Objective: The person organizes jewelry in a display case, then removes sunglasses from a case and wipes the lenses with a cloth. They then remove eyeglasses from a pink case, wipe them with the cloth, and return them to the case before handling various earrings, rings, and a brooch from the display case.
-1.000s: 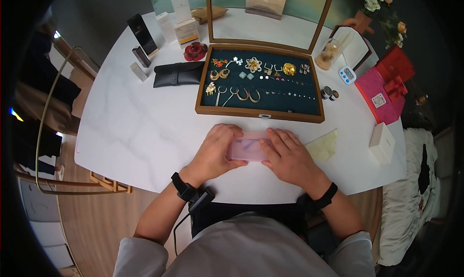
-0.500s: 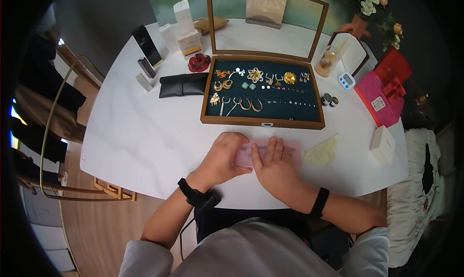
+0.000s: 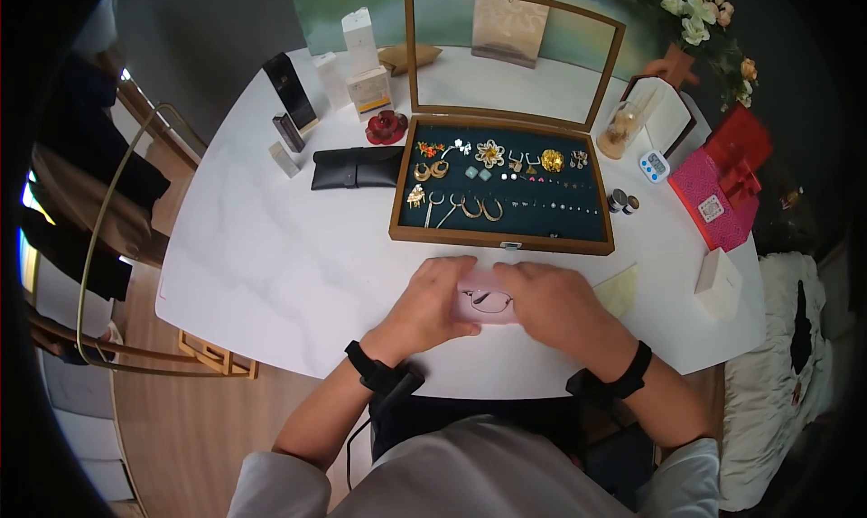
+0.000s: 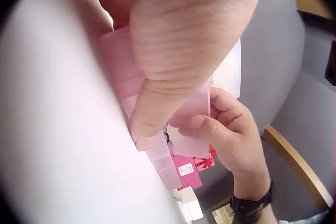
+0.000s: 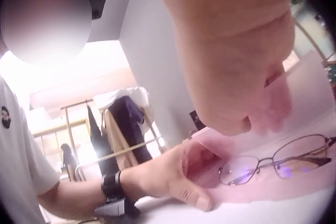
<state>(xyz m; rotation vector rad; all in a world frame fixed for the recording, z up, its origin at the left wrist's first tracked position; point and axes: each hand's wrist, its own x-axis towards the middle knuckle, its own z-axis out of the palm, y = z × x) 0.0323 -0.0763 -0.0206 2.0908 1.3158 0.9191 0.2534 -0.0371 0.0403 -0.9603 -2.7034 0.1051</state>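
Observation:
A pink cloth point(image 3: 477, 294) lies on the white marble table point(image 3: 271, 256) at its near edge, and thin wire-framed glasses point(image 3: 489, 300) rest on it. My left hand point(image 3: 432, 303) grips the cloth's left side, thumb on top. My right hand point(image 3: 553, 301) pinches the cloth's right side. In the right wrist view the glasses point(image 5: 274, 163) lie folded on the pink cloth point(image 5: 310, 87), and the left hand point(image 5: 176, 174) curls over its edge. In the left wrist view my left thumb point(image 4: 157, 103) presses on the pink cloth point(image 4: 186, 109) while the right hand point(image 4: 231, 134) holds the far side.
A wooden jewellery box point(image 3: 497, 240) with its glass lid raised stands just beyond the hands. A black case point(image 3: 357, 168) lies to its left, with small boxes behind. A yellow cloth point(image 3: 619, 289), a white box point(image 3: 720, 283), a timer point(image 3: 652, 166) and pink gift boxes point(image 3: 718, 193) are at the right.
Half a second ago my right hand lay flat on the spread cloth. Now both hands grip the cloth by its sides and the glasses show on it between them.

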